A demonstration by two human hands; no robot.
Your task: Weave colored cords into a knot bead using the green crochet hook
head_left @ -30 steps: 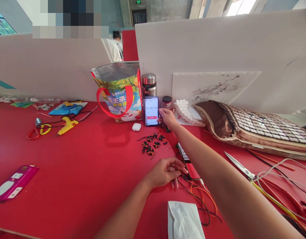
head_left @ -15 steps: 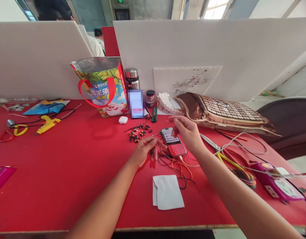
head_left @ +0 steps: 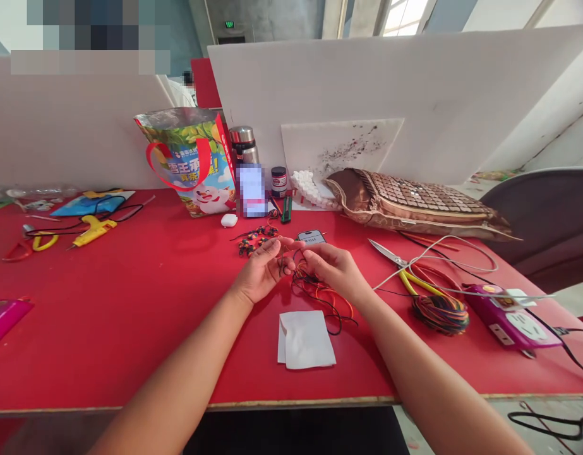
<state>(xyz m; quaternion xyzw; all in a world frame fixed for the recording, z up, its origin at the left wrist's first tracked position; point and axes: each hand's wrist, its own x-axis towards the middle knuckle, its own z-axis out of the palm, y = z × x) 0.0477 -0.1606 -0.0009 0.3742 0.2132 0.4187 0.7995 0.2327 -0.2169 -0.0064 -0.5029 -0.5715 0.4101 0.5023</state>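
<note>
I see white Chinese characters on the bag (head_left: 196, 167), too small to read; the phone screen (head_left: 311, 237) shows unreadable lines.

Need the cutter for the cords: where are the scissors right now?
In the head view, the scissors lie on the red table, just right of the right hand, with the coil of coloured cord nearest them and the purple power strip beyond.

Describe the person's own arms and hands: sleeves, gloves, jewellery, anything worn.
Both arms are bare from the picture's lower edge to the fingertips: no sleeves in view, no gloves. The left hand and right hand show no ring, and neither wrist carries a watch or bracelet. Fingernails are too small to judge. No markings or bandages are visible.
</note>
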